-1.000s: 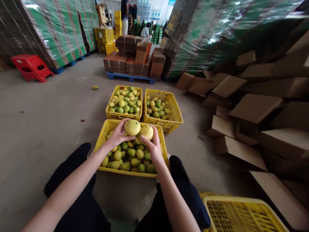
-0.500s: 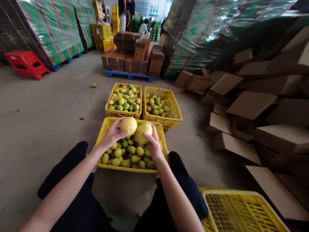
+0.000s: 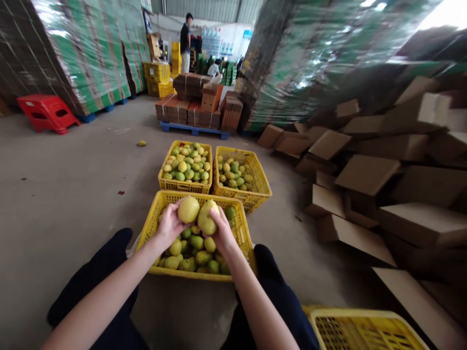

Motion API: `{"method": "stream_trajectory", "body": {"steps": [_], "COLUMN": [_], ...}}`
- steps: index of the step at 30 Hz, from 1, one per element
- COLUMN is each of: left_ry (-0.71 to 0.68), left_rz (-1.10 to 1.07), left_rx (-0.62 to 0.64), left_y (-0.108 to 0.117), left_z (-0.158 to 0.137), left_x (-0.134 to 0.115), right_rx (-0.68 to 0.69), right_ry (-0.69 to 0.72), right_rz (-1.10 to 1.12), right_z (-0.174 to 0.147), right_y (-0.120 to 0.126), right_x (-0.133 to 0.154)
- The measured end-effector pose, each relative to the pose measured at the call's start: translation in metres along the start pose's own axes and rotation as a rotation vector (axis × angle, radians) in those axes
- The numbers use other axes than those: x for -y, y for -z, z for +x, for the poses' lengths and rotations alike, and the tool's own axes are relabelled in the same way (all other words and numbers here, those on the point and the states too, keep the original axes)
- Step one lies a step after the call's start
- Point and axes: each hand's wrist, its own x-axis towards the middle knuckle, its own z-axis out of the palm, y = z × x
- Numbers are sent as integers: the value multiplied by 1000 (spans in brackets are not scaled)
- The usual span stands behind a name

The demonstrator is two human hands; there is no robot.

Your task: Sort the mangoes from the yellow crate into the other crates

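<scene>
Gripping round yellow fruit [image 3: 188,209], left hand [image 3: 170,225]; curved yellow-green fruit [image 3: 206,219], right hand [image 3: 222,230] — near yellow plastic crate [image 3: 189,276] well stocked, far-left crate [image 3: 185,186] full, far-right crate [image 3: 261,180] part-filled.

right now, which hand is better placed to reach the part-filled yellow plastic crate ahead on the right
Probably the right hand: it holds a yellow-green oval fruit nearer the part-filled yellow plastic crate. The left hand, holding a rounded yellow fruit, lies farther left, so would likely reach across.
</scene>
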Motion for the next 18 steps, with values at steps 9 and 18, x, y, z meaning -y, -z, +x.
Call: {"method": "stream_trajectory", "body": {"steps": [9, 18], "left_ry": [-122, -129], "left_rz": [148, 175], "left_rx": [126, 81], "left_y": [-3, -4], "left_z": [-3, -5], "left_x": [1, 5], "right_rx": [-38, -55], "right_ry": [-16, -133], "right_rz": [220, 334], "right_z": [4, 11], "right_y": [3, 7], "right_x": [8, 3]}}
